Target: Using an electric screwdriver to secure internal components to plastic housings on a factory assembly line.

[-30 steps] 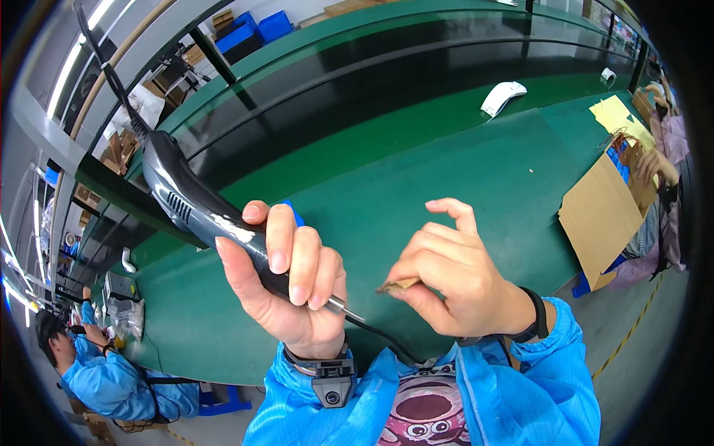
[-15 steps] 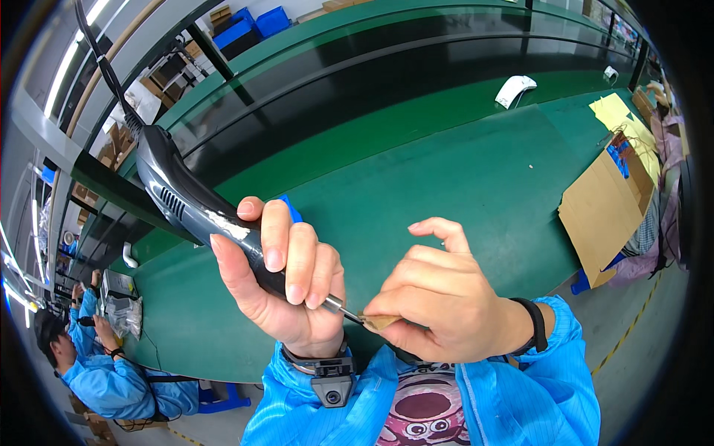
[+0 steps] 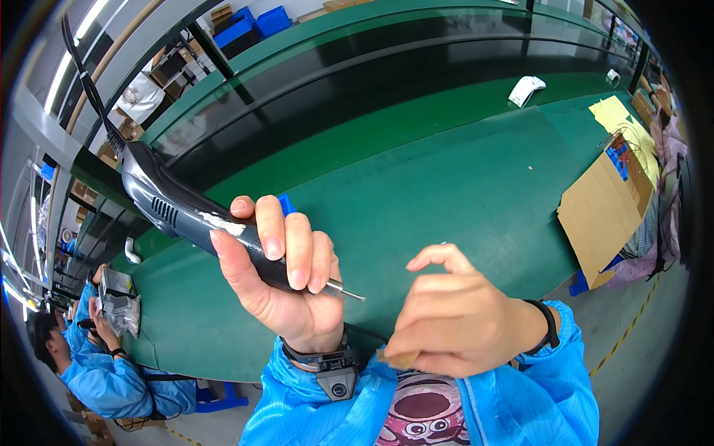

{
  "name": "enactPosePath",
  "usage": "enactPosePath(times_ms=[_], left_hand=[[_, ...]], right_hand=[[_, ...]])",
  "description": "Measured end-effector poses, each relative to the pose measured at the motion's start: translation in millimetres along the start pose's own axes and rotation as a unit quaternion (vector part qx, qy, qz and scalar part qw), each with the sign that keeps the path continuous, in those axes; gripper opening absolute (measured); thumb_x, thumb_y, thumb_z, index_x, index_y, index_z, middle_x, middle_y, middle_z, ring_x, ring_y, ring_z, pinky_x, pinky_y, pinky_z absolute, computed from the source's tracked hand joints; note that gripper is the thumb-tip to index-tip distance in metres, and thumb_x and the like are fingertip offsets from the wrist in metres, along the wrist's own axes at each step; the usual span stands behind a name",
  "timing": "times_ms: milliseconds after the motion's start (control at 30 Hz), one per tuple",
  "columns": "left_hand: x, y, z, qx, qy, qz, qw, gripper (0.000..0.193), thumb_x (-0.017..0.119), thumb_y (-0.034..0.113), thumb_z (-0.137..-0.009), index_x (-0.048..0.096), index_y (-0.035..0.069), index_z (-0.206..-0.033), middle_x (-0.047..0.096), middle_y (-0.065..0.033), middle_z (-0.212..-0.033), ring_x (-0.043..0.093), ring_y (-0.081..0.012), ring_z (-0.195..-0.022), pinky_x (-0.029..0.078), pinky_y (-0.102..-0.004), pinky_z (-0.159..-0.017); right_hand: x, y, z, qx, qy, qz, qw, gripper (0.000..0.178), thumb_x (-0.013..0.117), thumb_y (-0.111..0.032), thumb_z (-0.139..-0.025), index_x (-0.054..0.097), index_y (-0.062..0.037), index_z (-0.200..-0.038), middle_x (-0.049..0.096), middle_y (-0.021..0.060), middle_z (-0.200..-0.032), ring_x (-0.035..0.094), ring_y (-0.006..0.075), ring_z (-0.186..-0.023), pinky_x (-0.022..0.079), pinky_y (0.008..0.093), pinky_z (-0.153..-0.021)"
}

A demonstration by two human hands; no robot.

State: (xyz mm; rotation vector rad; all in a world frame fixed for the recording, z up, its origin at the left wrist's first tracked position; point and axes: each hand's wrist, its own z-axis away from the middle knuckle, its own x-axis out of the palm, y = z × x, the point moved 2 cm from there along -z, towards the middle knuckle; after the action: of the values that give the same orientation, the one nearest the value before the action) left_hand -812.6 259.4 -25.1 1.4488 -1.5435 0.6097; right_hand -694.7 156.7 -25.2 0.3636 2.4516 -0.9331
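Observation:
My left hand (image 3: 297, 290) is wrapped round a black electric screwdriver (image 3: 175, 208), its cord running up to the upper left. The tool slants down to the right, and its bare metal bit (image 3: 353, 294) sticks out below my fingers. In my right hand (image 3: 468, 323), thumb and fingers pinch a small brown scrap (image 3: 400, 360) that looks like tape or paper, slightly blurred. The scrap is below and right of the bit, apart from it. A blue object (image 3: 285, 204) shows partly behind my left fingers.
A green worktop (image 3: 446, 197) stretches before me. At its right end stands an open cardboard box (image 3: 602, 215) beside yellow sheets (image 3: 621, 123). White curved parts (image 3: 526, 91) rest on the far green strip. A co-worker in blue (image 3: 111, 379) sits at left.
My right hand has moved down with the brown scrap, away from the bit tip. The screwdriver in my left hand has shifted slightly left, and its tip now shows bare.

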Motion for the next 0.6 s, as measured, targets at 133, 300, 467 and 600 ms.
enactPosePath(times_ms=[133, 300, 467, 600], left_hand=[[-3, 4, -1, 0.005, -0.001, -0.006, 1.0, 0.032, 0.045, 0.029, -0.089, 0.042, -0.001, -0.099, 0.038, -0.0028, -0.069, 0.037, -0.0084, -0.047, 0.033, -0.0207, -0.036], [-5, 10, 0, -0.002, -0.007, 0.002, 1.0, 0.032, 0.045, 0.028, -0.09, 0.042, -0.002, -0.099, 0.038, -0.003, -0.068, 0.037, -0.0085, -0.047, 0.033, -0.0205, -0.037], [-10, 21, 0, -0.002, -0.001, -0.005, 1.0, 0.031, 0.045, 0.028, -0.09, 0.042, -0.001, -0.098, 0.038, -0.003, -0.068, 0.037, -0.0085, -0.048, 0.032, -0.0205, -0.037], [-13, 21, 0, 0.002, 0.003, -0.022, 1.0, 0.029, 0.045, 0.028, -0.09, 0.043, 0.0, -0.097, 0.039, -0.0032, -0.069, 0.036, -0.0091, -0.049, 0.032, -0.0212, -0.038]], right_hand=[[0, 14, 1, 0.077, 0.069, -0.016, 0.995, 0.01, 0.065, -0.011, -0.071, 0.058, -0.0073, -0.077, 0.055, 0.0008, -0.067, 0.053, 0.0161, -0.061, 0.039, 0.0315, -0.068], [15, 27, 0, 0.121, 0.157, -0.006, 0.98, 0.011, 0.064, -0.01, -0.073, 0.058, -0.0049, -0.08, 0.059, 0.0047, -0.068, 0.054, 0.0186, -0.055, 0.039, 0.027, -0.051], [23, 19, -9, 0.08, 0.15, 0.024, 0.985, 0.013, 0.065, -0.011, -0.073, 0.059, -0.0035, -0.081, 0.059, 0.0054, -0.065, 0.053, 0.0166, -0.05, 0.038, 0.0257, -0.047], [29, 10, -12, 0.057, 0.158, 0.032, 0.985, 0.016, 0.065, -0.009, -0.07, 0.057, -0.0043, -0.083, 0.055, 0.0024, -0.063, 0.049, 0.0156, -0.047, 0.035, 0.0258, -0.043]])
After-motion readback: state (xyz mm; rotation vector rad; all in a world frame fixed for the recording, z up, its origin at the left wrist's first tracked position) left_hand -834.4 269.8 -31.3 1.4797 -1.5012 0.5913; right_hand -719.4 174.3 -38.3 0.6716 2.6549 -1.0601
